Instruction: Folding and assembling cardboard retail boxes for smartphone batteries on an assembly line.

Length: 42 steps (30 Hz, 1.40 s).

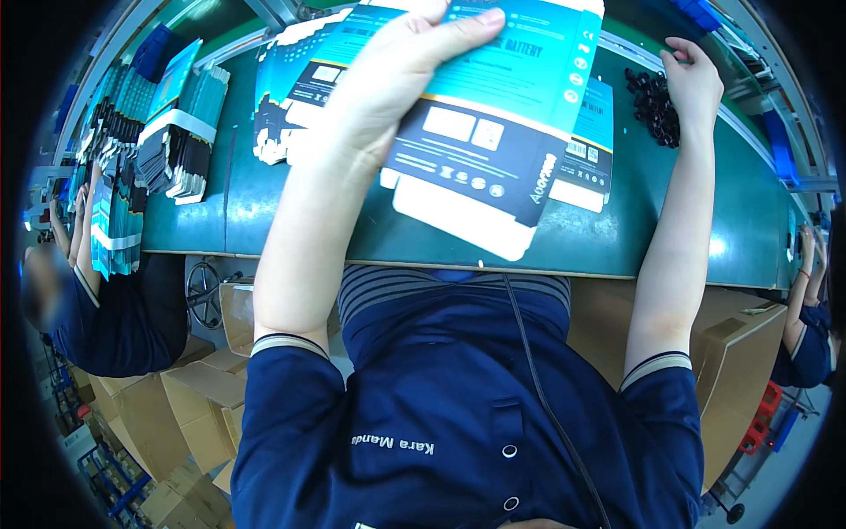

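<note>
My left hand (388, 84) is closed on a flat, unfolded teal and black carton (493, 115), with its thumb across the printed face. The carton is held up above the table, tilted, its white end flap toward me. My right hand (693, 79) is at the far right of the table, just beside a heap of small black parts (652, 106). Its fingers are bent, with thumb and forefinger slightly apart, and nothing shows between them. Partly hidden under the held carton, another teal carton (586, 145) lies on the table. A fanned stack of flat cartons (278, 97) lies beyond my left forearm.
White-banded bundles of flat cartons (181, 132) stand at the left of the green table (617, 238). Brown cardboard boxes (203, 397) are below the table's near edge. One person (115, 309) is at the far left and another (806, 326) at the far right.
</note>
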Motion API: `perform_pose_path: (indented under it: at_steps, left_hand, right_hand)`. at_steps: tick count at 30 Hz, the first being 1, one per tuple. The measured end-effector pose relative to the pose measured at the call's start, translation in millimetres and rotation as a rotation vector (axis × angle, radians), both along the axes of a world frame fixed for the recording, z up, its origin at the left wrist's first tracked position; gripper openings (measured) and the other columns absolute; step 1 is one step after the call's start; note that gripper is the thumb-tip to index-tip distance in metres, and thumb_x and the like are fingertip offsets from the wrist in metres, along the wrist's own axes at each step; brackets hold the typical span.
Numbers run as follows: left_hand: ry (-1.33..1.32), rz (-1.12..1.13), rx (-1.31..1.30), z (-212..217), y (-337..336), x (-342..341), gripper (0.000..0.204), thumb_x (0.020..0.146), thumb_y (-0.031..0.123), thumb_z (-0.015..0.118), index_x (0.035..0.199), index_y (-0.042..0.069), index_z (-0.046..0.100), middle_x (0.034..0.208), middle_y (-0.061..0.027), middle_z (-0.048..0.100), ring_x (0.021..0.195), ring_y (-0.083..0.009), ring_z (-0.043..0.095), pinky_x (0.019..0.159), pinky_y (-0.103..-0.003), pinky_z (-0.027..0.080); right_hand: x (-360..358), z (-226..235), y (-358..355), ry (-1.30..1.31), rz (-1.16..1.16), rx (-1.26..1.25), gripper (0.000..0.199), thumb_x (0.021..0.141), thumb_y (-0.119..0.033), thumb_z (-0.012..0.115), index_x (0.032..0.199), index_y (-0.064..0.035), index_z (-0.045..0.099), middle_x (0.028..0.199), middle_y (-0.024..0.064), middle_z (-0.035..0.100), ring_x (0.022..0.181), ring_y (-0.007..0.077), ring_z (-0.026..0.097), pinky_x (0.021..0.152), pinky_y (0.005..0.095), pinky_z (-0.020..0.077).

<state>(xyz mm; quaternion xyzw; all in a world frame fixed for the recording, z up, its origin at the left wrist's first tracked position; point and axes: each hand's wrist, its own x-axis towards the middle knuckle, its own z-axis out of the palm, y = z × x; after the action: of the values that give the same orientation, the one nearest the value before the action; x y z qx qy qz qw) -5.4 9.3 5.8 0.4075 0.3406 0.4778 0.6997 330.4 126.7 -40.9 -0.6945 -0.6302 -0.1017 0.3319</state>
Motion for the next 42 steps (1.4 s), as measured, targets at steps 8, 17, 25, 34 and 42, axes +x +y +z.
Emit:
perform_pose_path:
  at_steps: [8,17,25,34,42]
  left_hand:
    - [-0.058,0.072,0.208,-34.7,-1.0,13.6,0.025,0.091,0.011,0.060,0.112,0.000,0.055,0.104,-0.0092,0.064,0.093,-0.0134,0.063,0.083,-0.028,0.052]
    - [0.053,0.034,0.322,-40.2,-6.8,26.5,0.028,0.092,0.011,0.058,0.117,-0.001,0.054,0.107,-0.0080,0.062,0.098,-0.0114,0.059,0.086,-0.027,0.048]
    - [0.177,0.029,0.358,-36.3,-14.1,29.6,0.029,0.092,0.010,0.059,0.118,-0.002,0.054,0.106,-0.0083,0.063,0.095,-0.0102,0.059,0.084,-0.025,0.048]
    - [0.214,0.035,0.403,-36.6,-14.3,27.6,0.027,0.092,0.010,0.057,0.116,-0.001,0.055,0.103,-0.0057,0.063,0.093,-0.0079,0.057,0.082,-0.024,0.047]
    - [0.218,0.030,0.438,-37.5,-14.0,26.6,0.025,0.093,0.010,0.056,0.115,-0.001,0.056,0.102,-0.0050,0.063,0.092,-0.0073,0.056,0.081,-0.023,0.046]
  right_hand:
    - [-92.2,21.7,-58.9,1.237,0.988,-0.107,0.024,0.086,-0.005,0.065,0.108,0.0045,0.063,0.104,0.0100,0.066,0.086,0.0110,0.060,0.078,0.0218,0.0472]
    - [-136.2,16.9,-87.3,0.954,0.917,-0.098,0.013,0.082,0.000,0.066,0.094,0.0013,0.069,0.091,0.0036,0.065,0.082,0.0083,0.060,0.076,0.0206,0.0485]
    - [-146.4,17.6,-92.5,1.159,0.951,-0.012,0.028,0.084,0.003,0.063,0.112,0.0050,0.056,0.096,0.0076,0.061,0.088,0.0091,0.058,0.081,0.0202,0.0477]
    - [-155.0,13.3,-96.4,1.160,0.956,0.074,0.026,0.085,0.004,0.061,0.108,0.0030,0.050,0.097,0.0081,0.060,0.087,0.0097,0.057,0.081,0.0212,0.0479]
    - [-155.6,8.4,-94.4,1.057,0.962,0.161,0.017,0.084,0.006,0.061,0.095,-0.0013,0.049,0.095,0.0071,0.059,0.085,0.0080,0.055,0.077,0.0206,0.0464]
